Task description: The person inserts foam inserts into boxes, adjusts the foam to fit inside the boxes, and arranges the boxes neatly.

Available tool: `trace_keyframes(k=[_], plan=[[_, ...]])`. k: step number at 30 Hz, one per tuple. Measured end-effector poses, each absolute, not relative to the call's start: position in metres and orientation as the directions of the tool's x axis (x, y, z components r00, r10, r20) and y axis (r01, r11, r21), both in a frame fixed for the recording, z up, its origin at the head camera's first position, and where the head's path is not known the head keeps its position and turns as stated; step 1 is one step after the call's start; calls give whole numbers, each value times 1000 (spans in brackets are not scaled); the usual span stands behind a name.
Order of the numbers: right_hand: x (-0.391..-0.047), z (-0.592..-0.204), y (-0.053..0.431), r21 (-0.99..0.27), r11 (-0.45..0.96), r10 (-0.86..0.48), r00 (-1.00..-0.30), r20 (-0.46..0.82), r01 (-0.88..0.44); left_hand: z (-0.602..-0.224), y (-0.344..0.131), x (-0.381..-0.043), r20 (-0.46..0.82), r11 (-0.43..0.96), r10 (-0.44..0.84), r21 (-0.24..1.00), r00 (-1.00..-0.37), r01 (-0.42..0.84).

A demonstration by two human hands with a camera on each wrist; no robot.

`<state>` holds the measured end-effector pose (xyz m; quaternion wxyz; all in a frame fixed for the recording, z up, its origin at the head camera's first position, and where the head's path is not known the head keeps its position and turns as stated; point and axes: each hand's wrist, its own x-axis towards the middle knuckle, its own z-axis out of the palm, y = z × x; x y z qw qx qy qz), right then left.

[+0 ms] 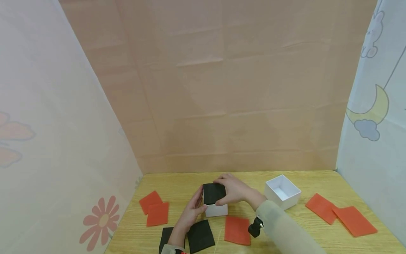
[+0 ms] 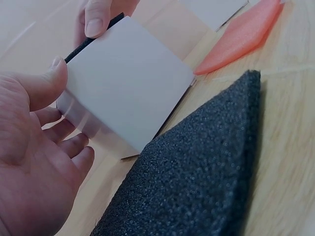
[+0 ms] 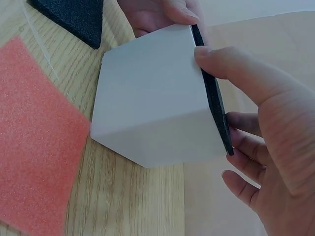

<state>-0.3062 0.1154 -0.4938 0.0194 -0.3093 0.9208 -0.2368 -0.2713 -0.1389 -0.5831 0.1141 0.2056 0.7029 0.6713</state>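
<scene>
A square black foam sheet [image 1: 213, 193] lies over the top of a white box [image 1: 216, 210] near the middle of the table. My right hand [image 1: 234, 189] grips that sheet, thumb on its front edge and fingers at the back. In the right wrist view the sheet [image 3: 214, 93] stands slightly proud of the box rim. My left hand [image 1: 190, 211] holds the left side of the box, the thumb at its front corner and the fingers along the wall. Just in front of the box lie another black foam sheet [image 1: 201, 236] and a red foam sheet [image 1: 237, 230].
A second white box [image 1: 287, 201], open at the top, stands to the right. Two red foam sheets [image 1: 158, 214] overlap at the left, and two more [image 1: 356, 221] at the far right. Another black sheet [image 1: 165, 240] is partly under my left forearm. Fabric walls surround the table [image 1: 177, 178].
</scene>
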Motion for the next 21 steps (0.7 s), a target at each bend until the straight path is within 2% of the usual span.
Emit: trace_keyframes(k=[15, 21], plan=[[-304, -499, 123, -515, 650, -602, -793, 99, -558, -586, -139, -273, 125, -4, 440, 991, -889, 137], [-297, -498, 137, -592, 629, -539, -831, 134, -503, -585, -138, -273, 122, 6, 429, 990, -895, 138]])
